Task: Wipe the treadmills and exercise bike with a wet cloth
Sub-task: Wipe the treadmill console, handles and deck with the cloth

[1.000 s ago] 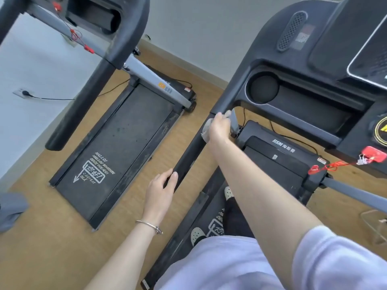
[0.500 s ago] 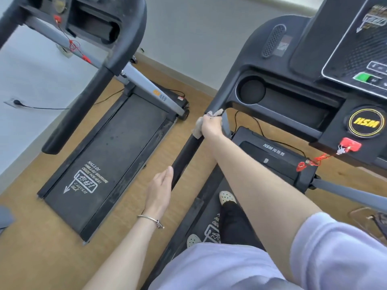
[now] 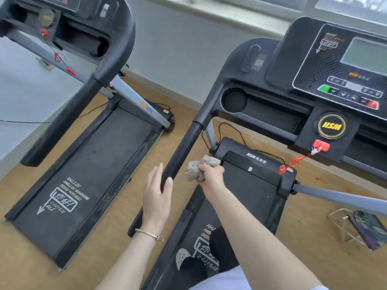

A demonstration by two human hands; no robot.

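Right hand (image 3: 210, 174) gripped the bunched cloth (image 3: 193, 169) just right of the handrail (image 3: 180, 152), whose length ran up-right; left hand (image 3: 157, 195), fingers straight, touched its lower end.

A wooden floor (image 3: 25, 258) runs up to a pale wall (image 3: 178, 45). Against that wall, high up, sits a window ledge (image 3: 240, 9). Far from the wall, low at the right, a wire stand (image 3: 343, 229) holds a dark patterned booklet (image 3: 368, 229)

Wooden floor (image 3: 240, 132), pale grey wall (image 3: 178, 45) (window sill (image 3: 230, 7) above).
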